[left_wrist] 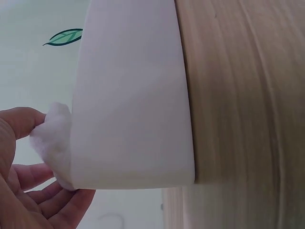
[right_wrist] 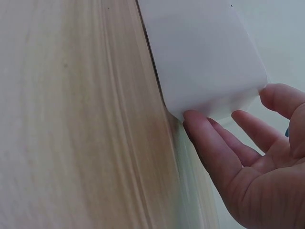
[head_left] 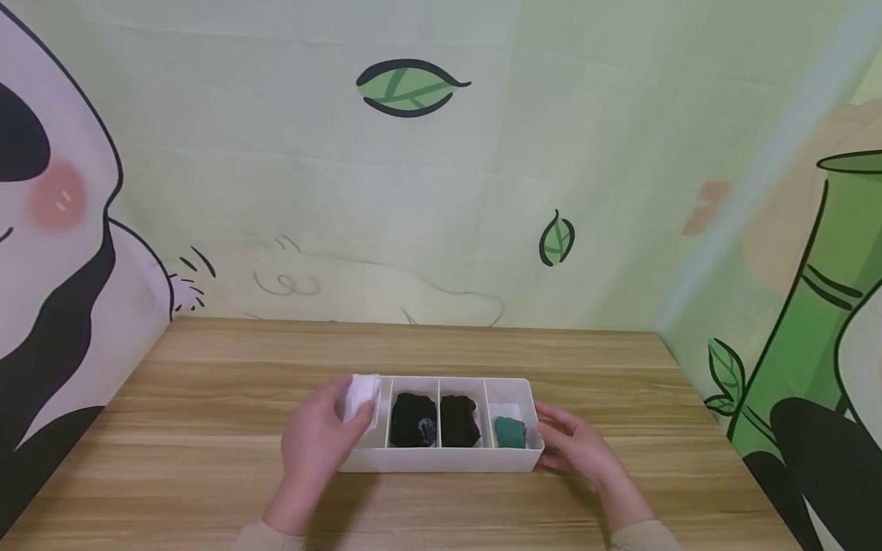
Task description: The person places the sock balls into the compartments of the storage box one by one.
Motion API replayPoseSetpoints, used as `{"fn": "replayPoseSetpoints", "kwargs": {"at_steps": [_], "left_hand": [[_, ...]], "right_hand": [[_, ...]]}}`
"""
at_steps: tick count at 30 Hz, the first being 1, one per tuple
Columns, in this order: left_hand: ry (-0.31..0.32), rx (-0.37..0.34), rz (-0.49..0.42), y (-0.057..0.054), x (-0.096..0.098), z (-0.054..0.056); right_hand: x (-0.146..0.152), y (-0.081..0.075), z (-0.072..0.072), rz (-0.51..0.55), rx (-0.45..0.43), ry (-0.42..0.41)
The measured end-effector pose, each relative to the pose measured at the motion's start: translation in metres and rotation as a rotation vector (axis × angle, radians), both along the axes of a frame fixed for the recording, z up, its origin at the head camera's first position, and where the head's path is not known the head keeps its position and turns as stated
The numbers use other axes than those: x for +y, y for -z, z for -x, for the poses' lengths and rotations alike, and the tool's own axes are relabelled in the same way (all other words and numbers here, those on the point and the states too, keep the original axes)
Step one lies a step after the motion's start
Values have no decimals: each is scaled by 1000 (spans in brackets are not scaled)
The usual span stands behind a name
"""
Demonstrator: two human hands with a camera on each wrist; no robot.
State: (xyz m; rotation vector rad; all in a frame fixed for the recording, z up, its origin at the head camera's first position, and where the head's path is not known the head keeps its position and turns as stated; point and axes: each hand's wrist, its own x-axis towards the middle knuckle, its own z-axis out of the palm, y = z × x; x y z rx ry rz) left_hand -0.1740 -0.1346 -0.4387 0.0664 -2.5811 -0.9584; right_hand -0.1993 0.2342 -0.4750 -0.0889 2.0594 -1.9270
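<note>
A long white box point(head_left: 441, 460) with several compartments sits on the wooden table. My left hand point(head_left: 319, 428) pinches a soft white rolled cloth point(head_left: 362, 392) between thumb and fingers at the leftmost compartment. From the side, in the left wrist view, the white cloth point(left_wrist: 53, 143) bulges above the box rim. The middle compartments contain a black cloth bundle point(head_left: 411, 419) and a dark brown one point(head_left: 459, 421). A small teal cloth bundle point(head_left: 510, 432) lies in the rightmost. My right hand point(head_left: 582, 450) touches the box's right end, its extended fingertips point(right_wrist: 194, 117) against the end wall.
The wood-grained table point(head_left: 207, 459) extends around the box on all sides. Behind it hangs a pale green backdrop point(head_left: 441, 191) printed with leaves, and panda and bamboo pictures flank the table.
</note>
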Motion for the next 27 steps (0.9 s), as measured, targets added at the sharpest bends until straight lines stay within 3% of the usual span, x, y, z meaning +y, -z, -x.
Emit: {"fn": "replayPoseSetpoints", "kwargs": {"at_steps": [11, 27], "left_hand": [[-25, 30, 43, 5, 2, 1], [-20, 28, 3, 8, 2, -1]], "right_hand": [[1, 3, 3, 2, -3, 8], [1, 3, 1, 2, 3, 14]]}}
